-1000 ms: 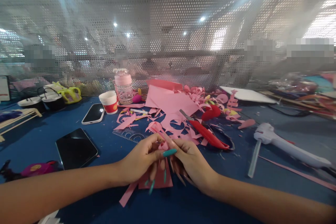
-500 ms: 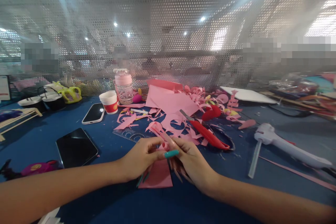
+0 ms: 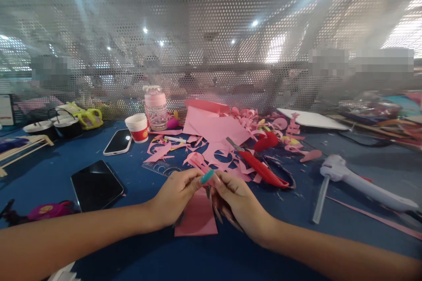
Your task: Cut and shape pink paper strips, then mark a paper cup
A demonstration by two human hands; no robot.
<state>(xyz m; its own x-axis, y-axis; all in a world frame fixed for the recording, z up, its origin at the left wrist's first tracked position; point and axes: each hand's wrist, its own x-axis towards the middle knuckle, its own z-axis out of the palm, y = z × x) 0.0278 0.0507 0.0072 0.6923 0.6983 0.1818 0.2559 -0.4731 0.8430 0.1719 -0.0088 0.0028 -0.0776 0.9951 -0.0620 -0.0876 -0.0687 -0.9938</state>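
My left hand (image 3: 174,195) and my right hand (image 3: 235,199) meet over the blue table (image 3: 49,175), fingers pinched together on a small rolled pink paper piece (image 3: 208,174) between them. Long teal nails show on the fingertips. Under the hands lies a flat pink paper sheet (image 3: 197,219). Just beyond the fingers a curled pink paper rose (image 3: 195,159) rests among pink paper scraps (image 3: 227,158). A red utility knife (image 3: 259,167) lies to the right of the hands.
Two black phones (image 3: 96,184) (image 3: 118,141) lie at the left, with a red-and-white paper cup (image 3: 138,128) and a pink bottle (image 3: 154,107) behind. A white glue gun (image 3: 356,182) lies at the right. A perforated metal screen (image 3: 211,48) closes the table's far side.
The long pink strip that hung below my hands is gone from view. My fingers have turned the small pink piece and risen slightly; the teal nail now points upward.
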